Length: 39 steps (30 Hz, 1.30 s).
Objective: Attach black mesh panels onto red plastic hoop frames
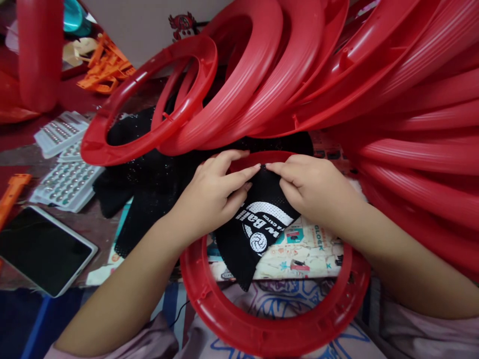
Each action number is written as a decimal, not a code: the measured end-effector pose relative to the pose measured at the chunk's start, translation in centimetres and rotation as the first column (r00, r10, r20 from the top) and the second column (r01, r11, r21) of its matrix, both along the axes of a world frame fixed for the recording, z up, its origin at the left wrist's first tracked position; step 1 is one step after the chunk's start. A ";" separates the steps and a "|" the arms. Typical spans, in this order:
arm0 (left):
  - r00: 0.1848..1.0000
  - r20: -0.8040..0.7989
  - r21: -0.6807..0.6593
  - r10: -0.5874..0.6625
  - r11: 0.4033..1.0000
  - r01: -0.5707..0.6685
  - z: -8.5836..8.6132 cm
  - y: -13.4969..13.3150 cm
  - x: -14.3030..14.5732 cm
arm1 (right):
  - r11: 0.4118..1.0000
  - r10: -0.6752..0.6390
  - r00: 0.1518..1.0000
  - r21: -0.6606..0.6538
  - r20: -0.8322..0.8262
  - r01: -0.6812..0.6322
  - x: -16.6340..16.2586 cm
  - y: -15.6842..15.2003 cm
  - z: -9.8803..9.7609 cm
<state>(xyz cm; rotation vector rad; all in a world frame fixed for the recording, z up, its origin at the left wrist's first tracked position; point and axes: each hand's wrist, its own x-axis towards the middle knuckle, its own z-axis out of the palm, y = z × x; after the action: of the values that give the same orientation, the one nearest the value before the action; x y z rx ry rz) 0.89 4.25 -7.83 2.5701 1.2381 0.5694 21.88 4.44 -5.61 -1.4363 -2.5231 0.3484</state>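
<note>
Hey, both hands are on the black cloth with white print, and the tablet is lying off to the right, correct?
Not quite: the head view shows the tablet lying off to the left. The left hand and right hand are on the black cloth with white print.

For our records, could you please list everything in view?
Near ring: one, red, beneath hands
Stacked rings: many, red, behind and right
Printed cloth: one, black, between hands
Mesh cloth: uncounted, black, left and behind
Parts trays: at least two, clear, left
Flat device: one, black, lower left
Orange parts: many, orange, upper left
Orange strip: one, orange, left edge
Blurred piece: one, red, upper left
Teal item: one, teal, top left
Printed sheet: one, pale, under near ring
Small figure: one, red, top
Striped fabric: one, blue, lower left
Garment: one, lilac, bottom
Left hand: one, bare, at printed cloth
Right hand: one, bare, at printed cloth
</note>
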 end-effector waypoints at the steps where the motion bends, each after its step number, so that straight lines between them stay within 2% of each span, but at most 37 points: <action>1: 1.000 -0.009 -0.002 0.006 1.000 -0.006 0.0 0.0 0.0 | 1.000 -0.006 1.000 -0.002 0.009 0.006 0.0 0.0 0.0; 17: 0.992 -0.116 0.044 0.040 0.998 -0.035 -0.2 -0.2 0.3 | 0.996 -0.018 0.991 -0.088 0.129 0.029 -0.4 -0.1 0.4; 22: 0.978 -0.199 0.042 0.061 0.998 -0.054 -0.1 -0.3 0.5 | 0.995 -0.016 0.989 -0.092 0.145 0.029 -0.1 -0.3 0.7; 30: 0.978 -0.208 0.063 0.001 0.998 0.012 0.1 -0.5 0.3 | 0.991 -0.085 0.987 -0.089 0.136 0.097 1.7 0.0 1.9; 39: 0.961 -0.276 0.095 -0.007 0.995 0.035 -0.2 -0.5 0.2 | 0.998 -0.031 0.992 -0.052 0.125 0.037 2.4 0.2 1.4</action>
<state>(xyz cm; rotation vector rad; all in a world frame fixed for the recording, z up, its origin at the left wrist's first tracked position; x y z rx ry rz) 1.12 3.74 -7.99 2.8177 1.2930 0.2804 24.30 4.60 -4.22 -1.5649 -2.6010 0.3338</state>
